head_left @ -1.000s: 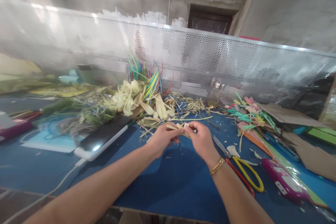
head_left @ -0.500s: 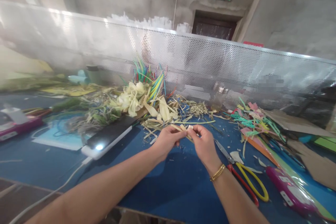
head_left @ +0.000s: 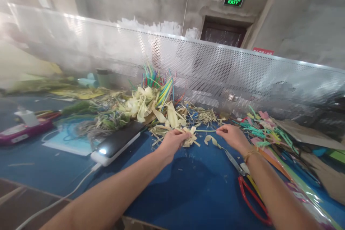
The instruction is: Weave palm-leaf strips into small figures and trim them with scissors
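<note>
My left hand [head_left: 172, 140] is closed on a small bundle of pale straw strips [head_left: 190, 137] above the blue table [head_left: 188, 190]. My right hand [head_left: 233, 136] is out to the right, its fingers pinched on the end of a thin pale green strand [head_left: 206, 130] that runs back to the bundle. A curled pale strip [head_left: 211, 140] lies on the table between the hands. Scissors with red and yellow handles [head_left: 249, 194] lie under my right forearm.
A heap of pale leaf strips and coloured straws [head_left: 151, 100] lies behind the hands. A phone with a cable [head_left: 117, 143] sits to the left, a purple case [head_left: 23, 131] at far left. Coloured paper scraps [head_left: 258, 122] and cardboard lie right. A perforated metal screen [head_left: 205, 68] backs the table.
My right hand has moved off to the right, away from the left, drawing a thin strand out of the bundle. The head view has shifted a little.
</note>
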